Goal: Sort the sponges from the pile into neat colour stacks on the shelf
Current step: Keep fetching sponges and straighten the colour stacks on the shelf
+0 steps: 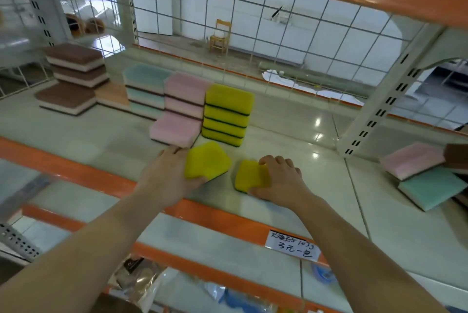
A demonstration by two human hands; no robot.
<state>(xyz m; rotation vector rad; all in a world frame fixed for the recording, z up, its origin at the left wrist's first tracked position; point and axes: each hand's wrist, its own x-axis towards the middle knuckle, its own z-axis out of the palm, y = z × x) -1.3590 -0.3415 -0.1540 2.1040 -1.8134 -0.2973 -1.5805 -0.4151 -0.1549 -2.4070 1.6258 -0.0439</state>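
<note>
Your left hand [167,173] grips a yellow sponge [206,162] at the front of the shelf [291,135]; fingers curl over its far edge, thumb under the near edge, and the sponge sits tilted, its dark scouring layer showing along the lower edge. Your right hand [277,177] holds a second yellow sponge [249,175] just beside the first, fingers curled over its top right corner, thumb at the near edge. The two sponges are close but apart.

Behind them stands the yellow stack [226,115], four high, edges roughly aligned. Touching its left side is the pink stack [186,94], with one more pink sponge [174,129] lying flat at its foot, near your left fingers [174,149]. Further left is the teal stack [145,89], then a brown stack [76,64], skewed, with a single brown sponge [65,97] in front of it.

At the right edge lies the unsorted pile: a loose pink sponge [412,160] resting over a teal sponge [430,187], with a brown piece [457,158] partly cut off by the frame.

A handwritten price label [292,246] hangs on the orange shelf lip [215,213] below your right forearm.
</note>
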